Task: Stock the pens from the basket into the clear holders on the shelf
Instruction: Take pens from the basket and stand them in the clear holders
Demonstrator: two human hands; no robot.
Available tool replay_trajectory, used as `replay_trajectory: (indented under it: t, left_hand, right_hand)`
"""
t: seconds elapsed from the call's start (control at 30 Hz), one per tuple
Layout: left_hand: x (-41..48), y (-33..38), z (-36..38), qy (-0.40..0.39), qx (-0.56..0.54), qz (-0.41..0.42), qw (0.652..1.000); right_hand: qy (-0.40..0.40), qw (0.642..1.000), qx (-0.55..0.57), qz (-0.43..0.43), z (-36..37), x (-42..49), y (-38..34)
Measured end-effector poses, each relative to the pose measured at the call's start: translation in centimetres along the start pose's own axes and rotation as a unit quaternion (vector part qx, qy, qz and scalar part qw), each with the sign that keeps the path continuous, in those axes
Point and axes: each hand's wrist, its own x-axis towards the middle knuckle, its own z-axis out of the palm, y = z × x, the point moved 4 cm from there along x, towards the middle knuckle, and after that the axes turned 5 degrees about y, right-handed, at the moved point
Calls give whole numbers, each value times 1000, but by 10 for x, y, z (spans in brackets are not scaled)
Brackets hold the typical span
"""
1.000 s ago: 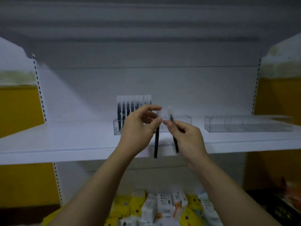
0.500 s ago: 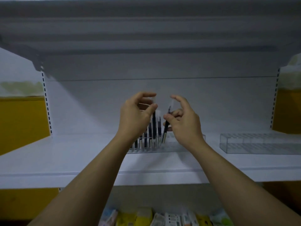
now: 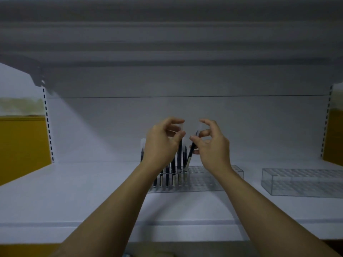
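Left hand (image 3: 163, 143): fingers curled, thumb tip meeting the top of an upright dark pen (image 3: 179, 153). Blur prevents confirming whether thumb and forefinger actually pinch it.

Right hand (image 3: 211, 145): thumb and a fingertip pinch a slim dark pen with a pale lower end (image 3: 191, 154). The other fingers are spread and loosely bent. This pen leans with its top toward 1 o'clock and its lower end in a cell of the clear plastic grid holder (image 3: 204, 180).

That holder rests on the white metal shelf (image 3: 74, 191), at 6 o'clock from both hands. A row of dark pens (image 3: 173, 169) stands upright in its 9 o'clock end. The 3 o'clock cells hold nothing visible.

A second clear plastic grid holder (image 3: 300, 182) lies at 3 o'clock from the first, well apart, on the same shelf.

Yellow side panel (image 3: 22, 145) at 9 o'clock.
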Motion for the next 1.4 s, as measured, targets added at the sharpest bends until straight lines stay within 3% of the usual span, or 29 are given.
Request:
replay_trajectory:
  t: [0.17,0.37,0.7,0.8,0.97,1.13,1.4]
  left_hand:
    - [-2,-1,3,41,106,73,991]
    - [6,-3,5,55,101,29,993]
    - [-11,-20,17,33,210,48,976]
    - [-12,-22,17,63,244,45,967]
    - [-13,-29,22,16,285,34,958]
    - [-19,-27,21,14,302,80,950]
    - [-47,-15,9,13,297,85,951]
  right_hand:
    - [-77,996,-53,-8,9,-9,12]
    - [-203,952,-224,-57,15,-36,17]
    - [-290,926,-240,9,7,-32,7]
    - [-297,925,-237,16,6,-34,4]
    - [-299,924,-238,25,6,-34,4]
    - [-295,924,-244,19,7,-35,7]
    - [-166,979,-111,44,-11,-84,10]
